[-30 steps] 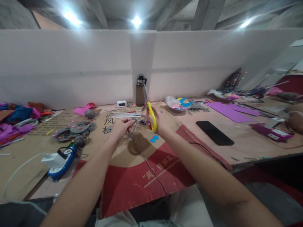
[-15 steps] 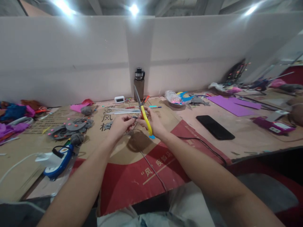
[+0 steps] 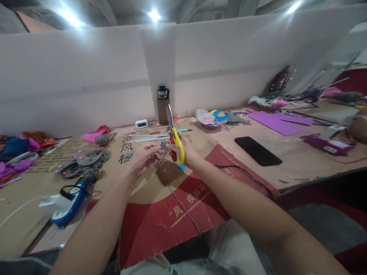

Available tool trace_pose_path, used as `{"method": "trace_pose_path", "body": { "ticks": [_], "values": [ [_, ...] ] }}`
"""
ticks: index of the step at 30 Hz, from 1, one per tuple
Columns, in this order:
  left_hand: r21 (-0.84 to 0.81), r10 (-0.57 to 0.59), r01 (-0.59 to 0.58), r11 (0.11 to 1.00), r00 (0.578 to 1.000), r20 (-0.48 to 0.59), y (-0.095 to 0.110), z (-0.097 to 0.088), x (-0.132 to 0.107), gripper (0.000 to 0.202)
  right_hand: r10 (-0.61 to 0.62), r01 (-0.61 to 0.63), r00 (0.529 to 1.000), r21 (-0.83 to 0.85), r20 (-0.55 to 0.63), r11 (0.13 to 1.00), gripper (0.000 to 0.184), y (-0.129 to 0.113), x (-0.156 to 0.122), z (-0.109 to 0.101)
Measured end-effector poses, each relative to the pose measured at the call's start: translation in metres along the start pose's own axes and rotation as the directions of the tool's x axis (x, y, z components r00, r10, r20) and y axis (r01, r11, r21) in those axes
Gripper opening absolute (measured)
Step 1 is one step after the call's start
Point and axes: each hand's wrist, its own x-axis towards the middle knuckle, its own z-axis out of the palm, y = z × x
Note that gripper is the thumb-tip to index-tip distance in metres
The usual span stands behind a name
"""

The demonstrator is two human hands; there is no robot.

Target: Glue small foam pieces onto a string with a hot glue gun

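My left hand (image 3: 146, 156) is closed, its thumb and fingertips pinching a small grey crocheted-looking piece (image 3: 163, 145). My right hand (image 3: 187, 148) grips scissors (image 3: 179, 147) with yellow and red handles, the blades pointing up and away from me. Its fingertips also touch the right side of the grey piece. A grey yarn strand (image 3: 183, 208) lies across the red part of the cardboard (image 3: 143, 214) towards my lap. On the cardboard left of my left hand sits another small grey piece (image 3: 128, 156).
Behind my hands stands a dark bottle (image 3: 163, 109) by a small white clock (image 3: 141, 124). To the right are a black phone (image 3: 258, 151), a bowl (image 3: 210, 125) and purple sheets (image 3: 276, 123). Grey pieces with pink pins (image 3: 86, 158) and a blue power strip (image 3: 70, 212) are left.
The scissors have turned more upright, and their red handle now shows. My left fingers have spread a little, showing more of the grey piece. The view has tilted slightly.
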Motion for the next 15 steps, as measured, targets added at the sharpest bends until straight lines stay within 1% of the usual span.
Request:
{"method": "trace_pose_path", "body": {
  "ticks": [2, 5, 6, 8, 9, 11, 13, 15],
  "values": [
    [0.042, 0.017, -0.017, 0.999, 1.000, -0.006, -0.003, 0.001, 0.002, 0.022, 0.005, -0.006, 1.000, 0.046, 0.025, 0.999, 0.051, 0.002, 0.000, 0.000],
    [0.069, 0.031, -0.028, 0.997, 0.999, -0.034, -0.007, 0.000, 0.004, 0.024, 0.008, -0.010, 1.000, 0.061, 0.029, 0.998, 0.050, 0.003, 0.000, 0.002],
    [0.069, 0.037, -0.033, 0.997, 0.997, -0.062, -0.007, 0.000, 0.005, 0.024, 0.008, -0.009, 1.000, 0.050, 0.020, 0.999, 0.049, 0.003, 0.000, 0.003],
    [0.054, 0.069, -0.061, 0.997, 0.986, -0.153, -0.007, -0.001, 0.006, 0.024, 0.009, -0.009, 1.000, 0.003, -0.016, 1.000, 0.049, 0.002, -0.001, 0.003],
    [0.045, 0.096, -0.089, 0.995, 0.973, -0.208, -0.006, -0.002, 0.006, 0.024, 0.009, -0.010, 0.999, -0.031, -0.033, 0.999, 0.048, 0.002, -0.002, 0.003],
    [0.049, 0.171, -0.164, 0.985, 0.934, -0.315, -0.004, -0.004, 0.006, 0.024, 0.005, -0.009, 0.999, -0.103, -0.038, 0.995, 0.047, 0.001, -0.004, 0.004],
    [0.099, 0.263, -0.243, 0.965, 0.882, -0.391, -0.001, -0.008, 0.006, 0.022, -0.009, 0.009, 1.000, -0.164, 0.002, 0.986, 0.045, 0.000, -0.006, 0.005],
    [0.206, 0.357, -0.295, 0.933, 0.822, -0.444, 0.001, -0.013, 0.005, 0.020, -0.011, 0.028, 0.997, -0.230, 0.074, 0.973, 0.042, 0.001, -0.009, 0.008]
  ]
}}
